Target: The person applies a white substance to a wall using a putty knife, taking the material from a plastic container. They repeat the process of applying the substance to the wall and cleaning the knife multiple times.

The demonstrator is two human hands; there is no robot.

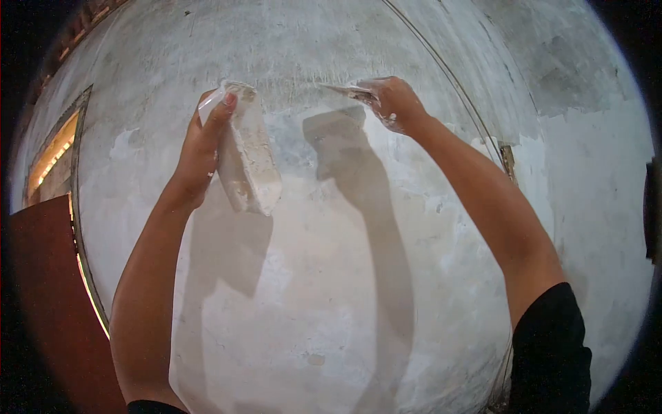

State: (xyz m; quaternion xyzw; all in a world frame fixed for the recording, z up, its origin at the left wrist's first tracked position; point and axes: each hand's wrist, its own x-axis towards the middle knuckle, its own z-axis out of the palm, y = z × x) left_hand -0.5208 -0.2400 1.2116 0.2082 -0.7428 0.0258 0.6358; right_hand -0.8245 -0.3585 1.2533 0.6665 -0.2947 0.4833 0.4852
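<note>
My left hand [201, 152] is closed around a plaster-smeared mud pan [254, 155], thumb over its upper end. The pan is long, tilted on end, and coated with whitish plaster along its side and rim. In my right hand [396, 105] is a putty knife [341, 90], its thin blade seen nearly edge-on and pointing left close to the wall [310, 276]. White plaster spots the fingers and back of the right hand. Below both hands the wall looks smooth and pale; above them it is greyer and rougher.
A cable [441, 62] runs down the wall at upper right to a small wooden piece [508, 162]. At left stand a dark red door [55, 290] and a lit opening [52, 159] in a frame. A dark object [651, 210] sits at the far right edge.
</note>
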